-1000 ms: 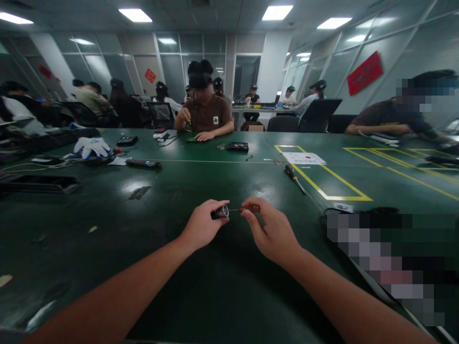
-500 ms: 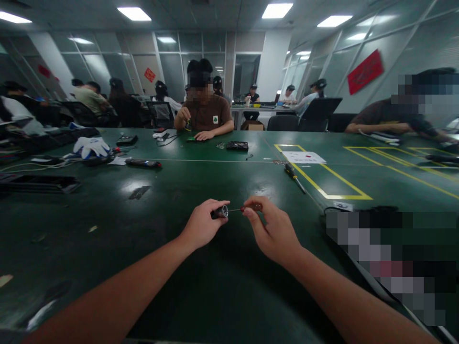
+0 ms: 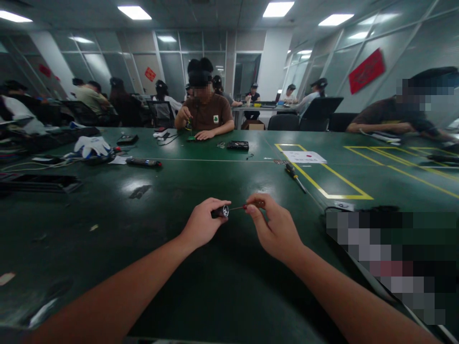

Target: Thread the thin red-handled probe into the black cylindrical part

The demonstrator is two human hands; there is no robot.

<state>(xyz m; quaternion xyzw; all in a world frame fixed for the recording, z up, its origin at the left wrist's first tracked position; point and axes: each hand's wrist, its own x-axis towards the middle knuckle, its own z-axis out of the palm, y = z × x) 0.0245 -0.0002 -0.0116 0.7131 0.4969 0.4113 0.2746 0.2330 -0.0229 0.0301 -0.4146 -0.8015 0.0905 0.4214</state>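
My left hand (image 3: 202, 222) is closed around a black flashlight-like cylinder (image 3: 222, 211), whose round, silver-rimmed end faces right. Part of the cylinder is hidden by my fingers. In my right hand (image 3: 274, 224), thumb and fingers pinch the reddish handle of a small screwdriver (image 3: 238, 208). Its thin shaft points left at the cylinder's rimmed end; I cannot tell whether the tip touches it. Both hands are above the green table (image 3: 161, 267).
A yellow-and-black screwdriver (image 3: 294, 177) lies beyond my right hand, near yellow tape and a paper sheet (image 3: 304, 157). White gloves (image 3: 92, 146), cables and a dark pen-shaped tool (image 3: 144, 163) lie left. A co-worker (image 3: 204, 112) sits opposite; a pixelated area covers the near right.
My right hand and the small screwdriver have shifted slightly to the right and up. The cylinder's end is turned a little more toward me. My left hand keeps almost the same place.
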